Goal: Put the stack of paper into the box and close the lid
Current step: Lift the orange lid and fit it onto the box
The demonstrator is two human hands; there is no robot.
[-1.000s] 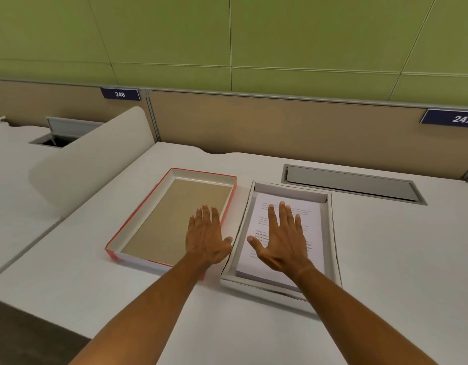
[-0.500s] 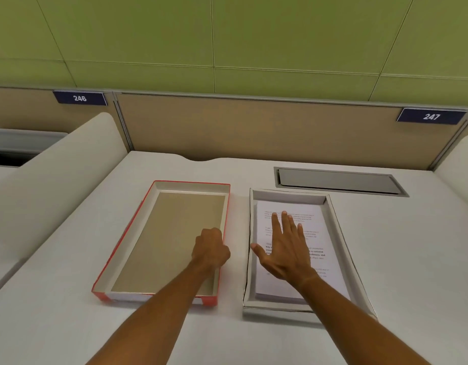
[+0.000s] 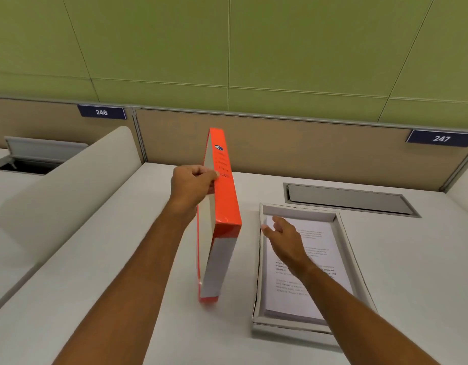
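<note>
The orange lid (image 3: 222,206) stands up on edge, tilted, left of the box. My left hand (image 3: 192,184) grips its upper long rim. The white box (image 3: 356,262) lies flat on the desk to the right, and the stack of printed paper (image 3: 317,262) rests inside it. My right hand (image 3: 285,239) hovers over the paper with fingers spread, holding nothing. My right forearm hides part of the paper's near right side.
A grey cable hatch (image 3: 348,198) is set into the desk behind the box. A beige partition with the labels 246 (image 3: 101,112) and 247 (image 3: 441,138) runs along the back. A rounded white divider (image 3: 67,185) stands on the left.
My left hand closed on the lid's rim and raised the lid from lying flat to standing on edge. My right hand lifted off the paper slightly.
</note>
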